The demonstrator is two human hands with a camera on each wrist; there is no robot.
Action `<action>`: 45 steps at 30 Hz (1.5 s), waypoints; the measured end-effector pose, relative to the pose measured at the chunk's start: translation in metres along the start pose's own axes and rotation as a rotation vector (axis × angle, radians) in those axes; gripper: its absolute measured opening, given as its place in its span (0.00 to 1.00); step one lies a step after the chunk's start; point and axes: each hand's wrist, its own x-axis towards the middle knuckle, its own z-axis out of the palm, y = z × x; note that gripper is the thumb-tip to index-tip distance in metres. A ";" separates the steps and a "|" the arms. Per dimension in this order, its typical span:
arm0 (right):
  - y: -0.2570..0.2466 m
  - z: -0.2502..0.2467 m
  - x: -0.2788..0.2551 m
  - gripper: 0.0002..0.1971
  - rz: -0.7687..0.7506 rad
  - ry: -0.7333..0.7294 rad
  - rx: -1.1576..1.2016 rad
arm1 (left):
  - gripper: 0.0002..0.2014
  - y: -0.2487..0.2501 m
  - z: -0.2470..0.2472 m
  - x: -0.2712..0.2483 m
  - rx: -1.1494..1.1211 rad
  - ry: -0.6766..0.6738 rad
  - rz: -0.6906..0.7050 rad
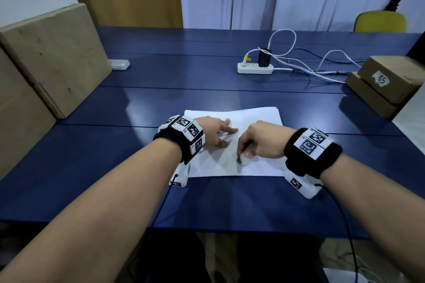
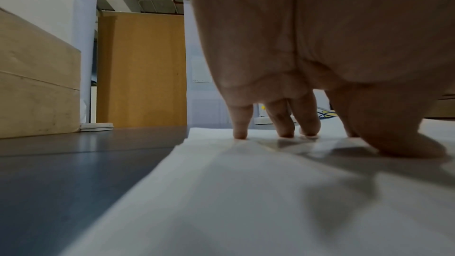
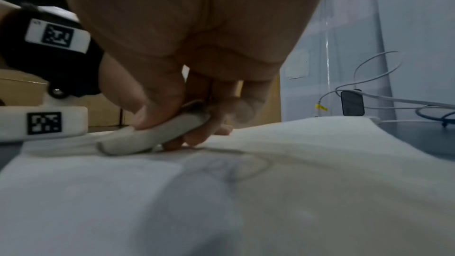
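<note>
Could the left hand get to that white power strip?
Probably yes: the left hand only presses the paper, and only blue table lies between it and the power strip.

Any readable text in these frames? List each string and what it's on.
"55": handwritten on a white label on the upper cardboard box at right.
Wrist bands: square coded markers only; the tiny characters beside them are too small to read.
Wall sheet: print too blurred to read.
Yellow cable tag: too small to read.
Paper: faint pencil lines, no readable words.
Eraser: no print seen.
</note>
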 end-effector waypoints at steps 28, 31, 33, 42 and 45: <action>0.011 -0.005 0.005 0.06 0.003 0.062 0.018 | 0.74 0.008 -0.004 -0.004 0.178 -0.222 -0.075; 0.009 -0.002 0.005 0.07 0.012 0.066 0.005 | 0.74 0.008 -0.004 -0.005 0.162 -0.215 -0.066; 0.014 -0.004 0.009 0.07 0.066 0.196 -0.039 | 0.75 0.009 -0.004 -0.004 0.160 -0.207 -0.062; 0.014 -0.004 0.007 0.06 0.032 0.133 -0.005 | 0.75 0.010 -0.004 -0.005 0.163 -0.205 -0.066; 0.016 -0.006 0.010 0.07 0.054 0.186 -0.028 | 0.75 0.009 -0.004 -0.005 0.164 -0.208 -0.080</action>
